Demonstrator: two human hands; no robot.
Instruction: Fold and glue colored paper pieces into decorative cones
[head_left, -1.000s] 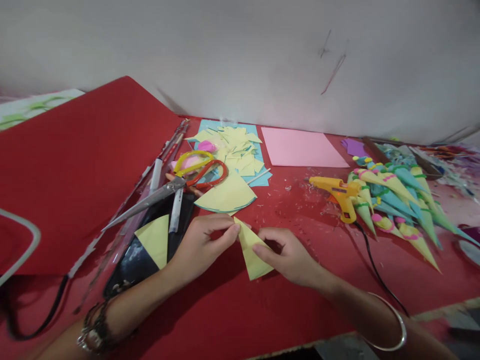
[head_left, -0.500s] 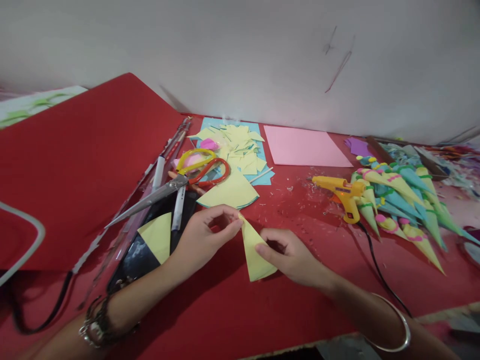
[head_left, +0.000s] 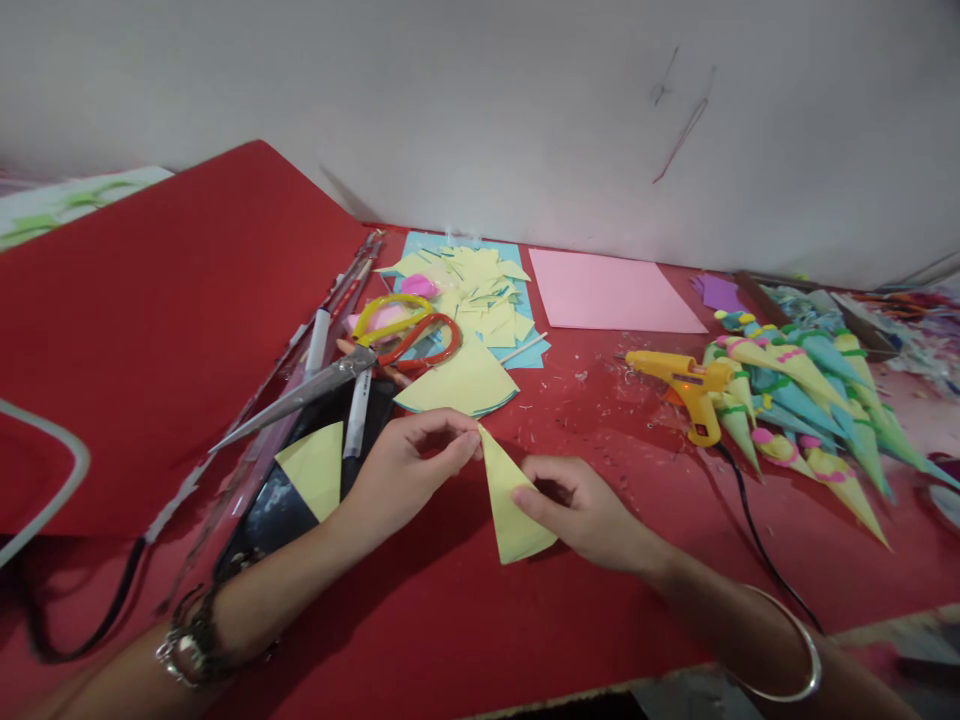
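Grey wall [head_left: 450,120] is rising directly behind the red bench [head_left: 450,620]; soft, uneven light is spreading across the wall above the bench.

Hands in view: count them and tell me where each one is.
2: the left hand at the upper tip of the yellow paper, the right hand on its right edge.

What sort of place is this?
Probably a paper-craft worktable, at home or in a small workshop; can't tell which. Signs: the yellow glue gun, the large scissors beside yellow paper scraps, and a heap of decorated paper cones.
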